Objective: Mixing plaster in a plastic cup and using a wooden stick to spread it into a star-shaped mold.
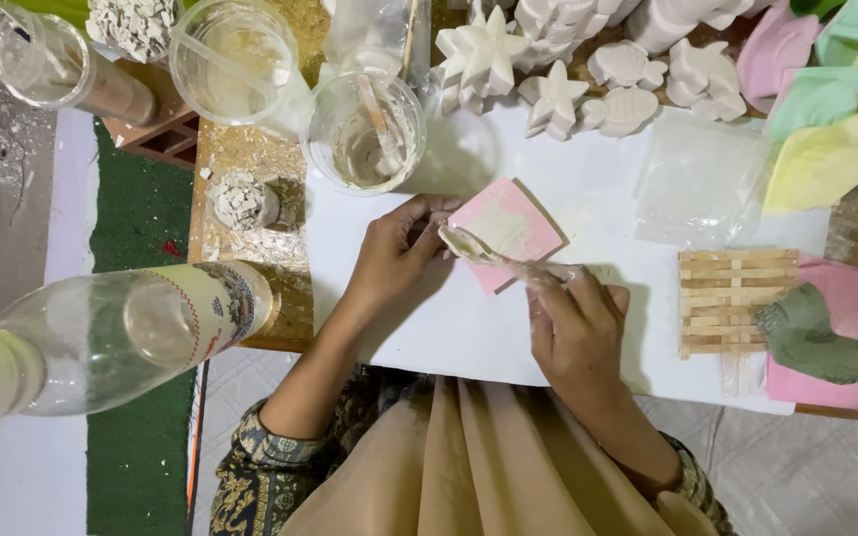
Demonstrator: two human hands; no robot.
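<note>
Pink square tile (pixel 508 230) lies on the white sheet (pixel 469 328) that covers the surface, in front of the person, and its top is half covered with a pale wet paste. Left hand (pixel 394 253) rests at the tile's left corner; its fingers (pixel 427 211) are bent and press on the edge to keep it from sliding. Right hand (pixel 576 333) is clenched around the handle of a clear plastic spoon (pixel 494 256), whose bowl, loaded with paste, lies over the lower left part of the tile.

I judge the tile to be light, thin and stiff, maybe brittle at the corners, and slippery where the paste is wet. The best place to take it is by the dry pink edges, not by the top face. The spoon looks light and a little flexible.

Behind the tile stands a clear cup (pixel 366 131) with grey paste and a stick inside. Further back are white cast shapes (pixel 558 99), stars and shells. At the right lie pastel pieces (pixel 821 164) in pink, green and yellow, a clear plastic bag (pixel 699 179), a small raft of wooden sticks (pixel 737 298) and a dark green leaf shape (pixel 816 337). At the left, close to the camera, a clear bottle (pixel 101 337) carries a pale label with a red border; its print is too blurred to tell more.
</note>
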